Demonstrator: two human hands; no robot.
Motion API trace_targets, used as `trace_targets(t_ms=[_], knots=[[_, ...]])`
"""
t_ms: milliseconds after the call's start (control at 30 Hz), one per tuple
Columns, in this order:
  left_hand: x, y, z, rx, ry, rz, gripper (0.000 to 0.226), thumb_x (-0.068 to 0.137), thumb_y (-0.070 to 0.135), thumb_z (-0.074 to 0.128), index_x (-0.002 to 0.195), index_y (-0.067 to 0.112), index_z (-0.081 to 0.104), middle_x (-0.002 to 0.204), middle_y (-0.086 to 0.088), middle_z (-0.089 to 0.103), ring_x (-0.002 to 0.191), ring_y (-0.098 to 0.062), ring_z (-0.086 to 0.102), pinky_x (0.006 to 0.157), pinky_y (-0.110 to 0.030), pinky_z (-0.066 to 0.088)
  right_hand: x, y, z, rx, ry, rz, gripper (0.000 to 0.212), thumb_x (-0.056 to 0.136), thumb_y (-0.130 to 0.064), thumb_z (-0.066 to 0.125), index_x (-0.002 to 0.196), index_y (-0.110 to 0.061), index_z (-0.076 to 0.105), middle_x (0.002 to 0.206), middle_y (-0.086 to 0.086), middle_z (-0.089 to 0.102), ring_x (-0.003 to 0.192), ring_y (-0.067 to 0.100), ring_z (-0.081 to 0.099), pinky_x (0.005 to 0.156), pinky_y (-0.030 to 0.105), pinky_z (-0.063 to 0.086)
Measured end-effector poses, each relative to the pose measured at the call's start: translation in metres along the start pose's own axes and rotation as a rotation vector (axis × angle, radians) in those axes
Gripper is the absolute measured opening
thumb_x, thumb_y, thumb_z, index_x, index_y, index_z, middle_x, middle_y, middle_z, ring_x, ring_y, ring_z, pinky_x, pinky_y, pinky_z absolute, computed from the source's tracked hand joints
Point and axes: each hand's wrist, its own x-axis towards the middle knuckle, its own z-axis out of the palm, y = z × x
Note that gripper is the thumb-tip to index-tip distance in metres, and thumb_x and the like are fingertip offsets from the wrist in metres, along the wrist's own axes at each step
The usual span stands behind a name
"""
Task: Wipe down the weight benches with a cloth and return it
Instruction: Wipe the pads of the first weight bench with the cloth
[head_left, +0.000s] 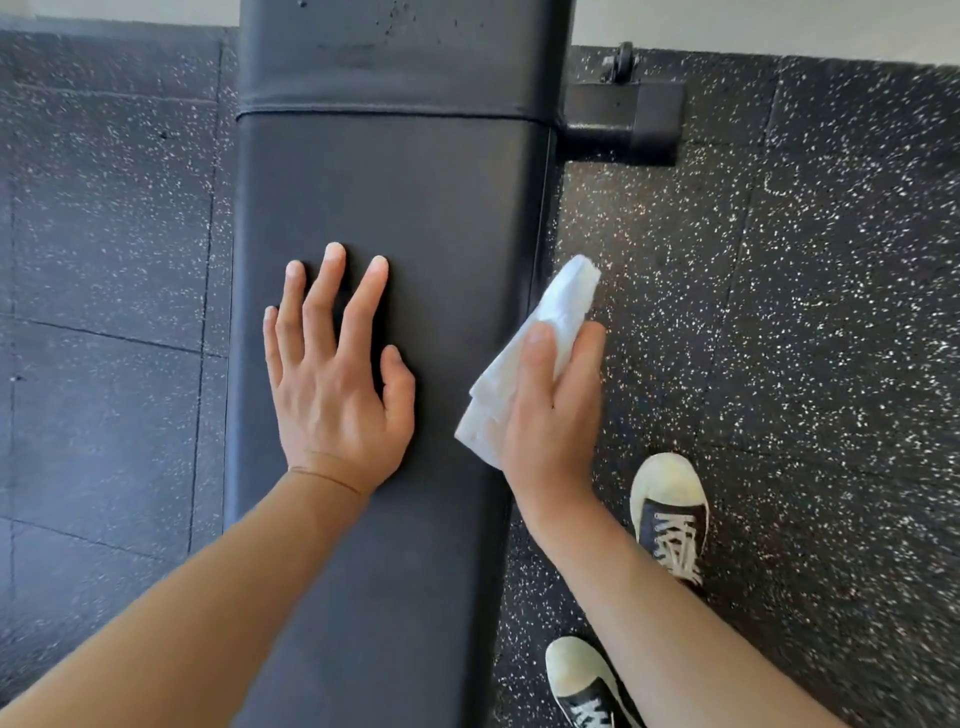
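A black padded weight bench (415, 197) runs from the bottom of the view to the top, with a seam across it near the top. My left hand (337, 379) rests flat on the pad, fingers spread and straight. My right hand (556, 410) is at the bench's right edge and holds a folded white cloth (535, 343), the thumb over it and the fingers behind it. The cloth sticks up past my fingertips and hangs over the pad's right edge.
Black rubber floor tiles with white speckles (805, 312) lie on both sides of the bench. A black metal bench foot with a small wheel (623, 119) juts out to the right near the top. My two sneakers (670, 514) stand on the floor right of the bench.
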Motion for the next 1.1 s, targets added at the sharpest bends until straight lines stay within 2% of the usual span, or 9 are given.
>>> trace_targets(t_ms=[100, 200, 300, 433, 500, 633, 800, 933, 1100], knots=[[-0.002, 0.003, -0.001, -0.01, 0.019, -0.001, 0.066, 0.094, 0.027, 0.044, 0.16, 0.027, 0.038, 0.169, -0.003, 0.029, 0.158, -0.034, 0.019, 0.126, -0.057, 0.017, -0.035, 0.014, -0.012, 0.019, -0.025, 0.014, 0.027, 0.105, -0.047, 0.044, 0.097, -0.022, 0.046, 0.085, -0.011, 0.058, 0.077, 0.009, 0.057, 0.07, 0.023, 0.044], [-0.001, 0.005, -0.004, -0.015, 0.021, 0.002, 0.065, 0.095, 0.027, 0.044, 0.16, 0.028, 0.039, 0.169, -0.002, 0.03, 0.159, -0.034, 0.019, 0.126, -0.057, 0.017, -0.014, 0.001, -0.006, 0.049, -0.026, 0.0, 0.028, 0.103, -0.043, 0.045, 0.096, -0.016, 0.045, 0.083, -0.008, 0.056, 0.071, 0.003, 0.053, 0.067, 0.019, 0.04], [-0.003, 0.004, -0.004, -0.005, 0.018, 0.011, 0.064, 0.097, 0.03, 0.042, 0.161, 0.03, 0.037, 0.17, -0.001, 0.029, 0.159, -0.034, 0.019, 0.126, -0.057, 0.017, 0.045, -0.026, 0.009, 0.01, -0.007, 0.005, 0.029, 0.1, -0.042, 0.045, 0.099, -0.013, 0.045, 0.087, -0.003, 0.056, 0.068, 0.009, 0.048, 0.063, 0.025, 0.036], [-0.012, 0.007, -0.005, 0.04, 0.057, -0.022, 0.058, 0.1, 0.029, 0.041, 0.158, 0.027, 0.044, 0.167, -0.004, 0.036, 0.155, -0.035, 0.03, 0.123, -0.055, 0.026, 0.076, -0.033, 0.015, -0.021, 0.015, -0.015, 0.034, 0.103, -0.037, 0.046, 0.111, -0.005, 0.052, 0.091, 0.0, 0.059, 0.077, 0.015, 0.055, 0.072, 0.032, 0.038], [-0.029, 0.008, -0.005, -0.008, 0.061, -0.058, 0.058, 0.1, 0.024, 0.036, 0.158, 0.025, 0.043, 0.167, -0.005, 0.035, 0.155, -0.034, 0.029, 0.123, -0.054, 0.024, 0.057, -0.023, 0.011, -0.021, 0.008, -0.024, 0.031, 0.104, -0.034, 0.048, 0.109, -0.004, 0.051, 0.089, -0.002, 0.056, 0.075, 0.01, 0.054, 0.073, 0.029, 0.039], [-0.119, -0.005, -0.012, -0.081, -0.02, -0.034, 0.062, 0.101, 0.024, 0.035, 0.163, 0.027, 0.033, 0.173, 0.0, 0.022, 0.161, -0.027, 0.014, 0.128, -0.053, 0.016, -0.014, 0.009, -0.001, -0.002, 0.043, -0.03, 0.032, 0.102, -0.04, 0.045, 0.101, -0.008, 0.048, 0.084, -0.008, 0.056, 0.071, -0.009, 0.053, 0.065, 0.011, 0.039], [-0.247, -0.029, -0.022, -0.039, -0.091, -0.034, 0.066, 0.098, 0.027, 0.038, 0.164, 0.026, 0.031, 0.174, 0.003, 0.019, 0.161, -0.023, 0.013, 0.127, -0.057, 0.017, -0.123, 0.056, -0.03, 0.003, 0.005, 0.006, 0.025, 0.104, -0.046, 0.044, 0.09, -0.026, 0.042, 0.081, -0.009, 0.055, 0.072, 0.005, 0.053, 0.064, 0.017, 0.038], [-0.258, -0.036, -0.016, -0.033, -0.067, -0.036, 0.07, 0.093, 0.028, 0.042, 0.163, 0.03, 0.032, 0.173, 0.006, 0.019, 0.161, -0.02, 0.014, 0.129, -0.048, 0.013, -0.189, 0.083, -0.047, -0.018, 0.001, 0.048, 0.028, 0.102, -0.053, 0.042, 0.093, -0.027, 0.043, 0.083, -0.007, 0.058, 0.075, 0.012, 0.057, 0.069, 0.031, 0.046], [-0.26, -0.039, -0.015, -0.02, -0.055, -0.025, 0.072, 0.092, 0.028, 0.044, 0.163, 0.031, 0.032, 0.173, 0.007, 0.019, 0.161, -0.021, 0.015, 0.129, -0.049, 0.015, -0.169, 0.069, -0.04, -0.017, 0.012, 0.049, 0.03, 0.1, -0.052, 0.038, 0.09, -0.024, 0.043, 0.078, -0.01, 0.056, 0.069, 0.007, 0.053, 0.066, 0.025, 0.042]])
